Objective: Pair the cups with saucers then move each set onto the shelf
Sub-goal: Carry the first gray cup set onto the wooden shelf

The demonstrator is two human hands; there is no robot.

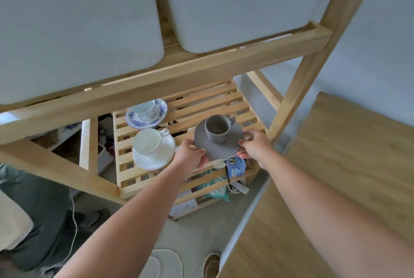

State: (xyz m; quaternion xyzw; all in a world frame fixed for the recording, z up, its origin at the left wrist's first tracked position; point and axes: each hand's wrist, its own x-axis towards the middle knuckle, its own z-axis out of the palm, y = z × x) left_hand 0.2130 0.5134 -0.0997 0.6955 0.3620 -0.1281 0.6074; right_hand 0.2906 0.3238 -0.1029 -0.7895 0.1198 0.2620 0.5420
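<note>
grey cup: upright on grey saucer, handle to the right.
grey saucer: we hold it w/ both hands over the slatted shelf, right-front part.
left hand: clamped on saucer's left rim.
right hand: clamped on right rim.
white set: on shelf, just left.
blue-patterned set: behind it.

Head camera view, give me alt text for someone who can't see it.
Both hands, left hand and right hand, hold a grey saucer bearing a grey cup over a slatted wooden shelf. Already on the shelf sit a white cup on a white saucer and a cup on a blue floral saucer.
</note>
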